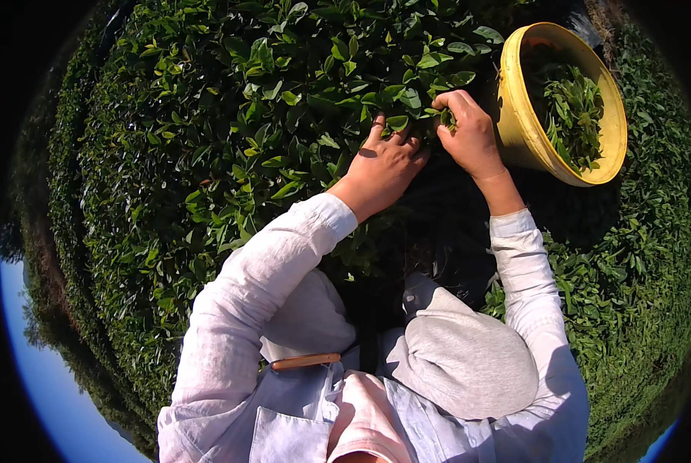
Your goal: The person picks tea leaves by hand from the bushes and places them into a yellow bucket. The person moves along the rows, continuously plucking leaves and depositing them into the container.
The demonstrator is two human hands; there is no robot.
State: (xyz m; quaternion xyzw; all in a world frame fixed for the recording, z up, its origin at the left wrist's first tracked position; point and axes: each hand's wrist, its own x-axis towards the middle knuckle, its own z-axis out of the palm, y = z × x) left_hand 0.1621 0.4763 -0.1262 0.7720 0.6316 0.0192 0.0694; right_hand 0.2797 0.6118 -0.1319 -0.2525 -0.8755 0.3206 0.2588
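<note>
My left hand point(389, 165) reaches into the leafy top of a tea bush point(287, 104), its fingers spread and partly sunk among the leaves; whether its fingertips pinch a shoot cannot be told. Close to its right, my right hand point(467, 130) is curled around a few picked green leaves point(448, 118), at the bush's edge. A yellow plastic bucket point(510, 124) stands tilted just right of my right hand. Inside it lies a heap of picked green leaves point(580, 113), part in sunlight and part in shade.
Dense bush rows spread on the left and on the right point(629, 289). A dark shaded gap lies between the rows, below my hands. My knees in light grey trousers point(467, 364) are near it. Dark plastic sheeting point(582, 26) shows behind the bucket.
</note>
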